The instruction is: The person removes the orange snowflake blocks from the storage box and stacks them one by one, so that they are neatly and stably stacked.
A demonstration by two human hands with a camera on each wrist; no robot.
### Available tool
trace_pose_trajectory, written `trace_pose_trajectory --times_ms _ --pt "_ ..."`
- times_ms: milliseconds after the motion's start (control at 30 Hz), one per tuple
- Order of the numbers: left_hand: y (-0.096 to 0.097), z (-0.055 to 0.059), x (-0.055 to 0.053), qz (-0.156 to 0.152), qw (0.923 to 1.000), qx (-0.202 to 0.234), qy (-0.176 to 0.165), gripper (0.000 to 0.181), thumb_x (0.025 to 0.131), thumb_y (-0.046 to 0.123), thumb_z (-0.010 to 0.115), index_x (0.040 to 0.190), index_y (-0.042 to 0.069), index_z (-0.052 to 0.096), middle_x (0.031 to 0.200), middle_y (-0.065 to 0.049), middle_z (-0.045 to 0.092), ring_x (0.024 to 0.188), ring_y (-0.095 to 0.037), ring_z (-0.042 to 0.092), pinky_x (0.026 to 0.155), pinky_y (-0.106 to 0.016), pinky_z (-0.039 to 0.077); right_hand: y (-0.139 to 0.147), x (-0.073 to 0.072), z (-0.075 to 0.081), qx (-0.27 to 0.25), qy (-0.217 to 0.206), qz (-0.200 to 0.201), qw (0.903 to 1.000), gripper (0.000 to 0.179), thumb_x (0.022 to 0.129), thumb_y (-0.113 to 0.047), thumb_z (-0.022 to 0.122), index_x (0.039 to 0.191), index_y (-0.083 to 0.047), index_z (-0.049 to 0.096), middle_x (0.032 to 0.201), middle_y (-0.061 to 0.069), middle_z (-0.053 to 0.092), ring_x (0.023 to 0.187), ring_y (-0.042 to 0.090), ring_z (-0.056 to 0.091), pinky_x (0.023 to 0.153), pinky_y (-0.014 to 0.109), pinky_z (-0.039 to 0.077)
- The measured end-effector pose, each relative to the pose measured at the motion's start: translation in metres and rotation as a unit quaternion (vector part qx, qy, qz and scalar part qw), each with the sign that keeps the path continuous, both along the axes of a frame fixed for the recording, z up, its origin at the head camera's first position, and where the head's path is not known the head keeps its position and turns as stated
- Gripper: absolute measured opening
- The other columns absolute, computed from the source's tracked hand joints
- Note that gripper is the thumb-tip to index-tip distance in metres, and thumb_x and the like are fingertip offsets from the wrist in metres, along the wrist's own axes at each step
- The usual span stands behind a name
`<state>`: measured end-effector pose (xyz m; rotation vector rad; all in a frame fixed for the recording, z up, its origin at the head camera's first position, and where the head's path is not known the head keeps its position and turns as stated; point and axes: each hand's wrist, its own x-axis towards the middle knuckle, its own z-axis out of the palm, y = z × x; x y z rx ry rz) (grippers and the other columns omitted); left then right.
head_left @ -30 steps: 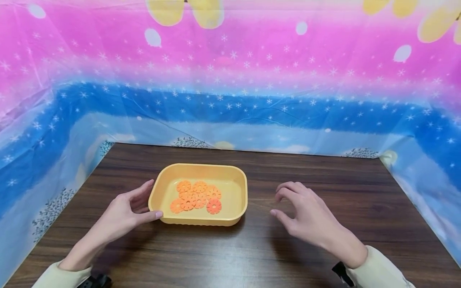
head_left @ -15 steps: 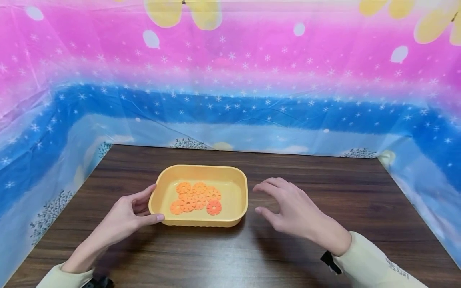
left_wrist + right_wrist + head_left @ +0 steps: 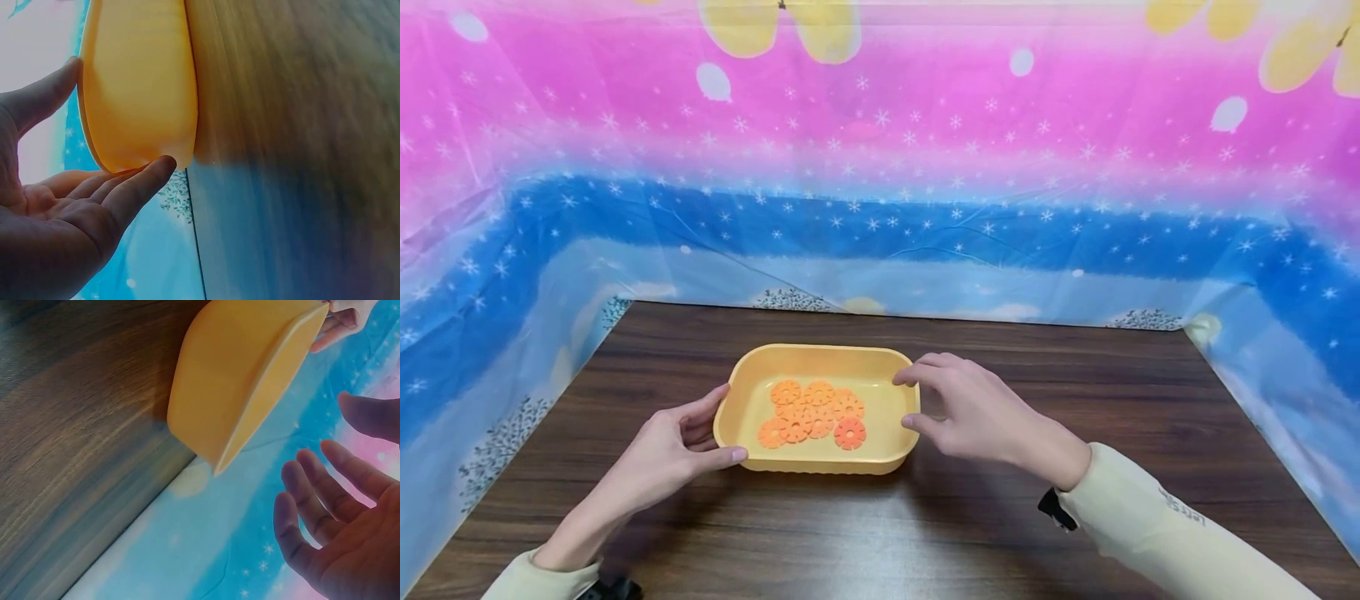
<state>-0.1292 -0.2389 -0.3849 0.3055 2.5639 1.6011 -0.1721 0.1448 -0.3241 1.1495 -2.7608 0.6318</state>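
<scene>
Yellow plastic for the main thing here: a rounded yellow tray (image 3: 820,465) sitting in the middle of a dark wood-grain table (image 3: 820,542). The left hand (image 3: 673,450) has hold of its left end, thumb at the near corner of the rim, fingers against the outside of the end wall. The right hand (image 3: 977,408) is at the other end gripping nothing, fingers spread from the thumb; the right wrist view shows a gap between it and the tray. Inside, toward the left, there's a cluster of overlapping orange notched discs (image 3: 812,417), plus one redder disc (image 3: 841,435) at the near right of the bunch. Only writing I can spot is dark lettering (image 3: 1182,507) on the cream right sleeve (image 3: 1142,508), too small to read properly.
</scene>
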Motion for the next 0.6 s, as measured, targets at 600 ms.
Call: trace_pose_trajectory --times_ms 600 --pt "-0.001 -0.002 -0.01 -0.038 0.9992 0.006 0.008 0.095 0.091 0.012 0.086 0.162 -0.01 0.027 0.164 -0.032 0.03 0.14 -0.044 0.048 0.094 -0.032 0.056 -0.032 -0.04 0.0 0.001 -0.144 0.074 0.9867 0.039 0.094 -0.016 0.082 0.131 -0.012 0.073 0.119 -0.003 0.07 0.102 0.015 0.063 0.088 0.039 0.054"
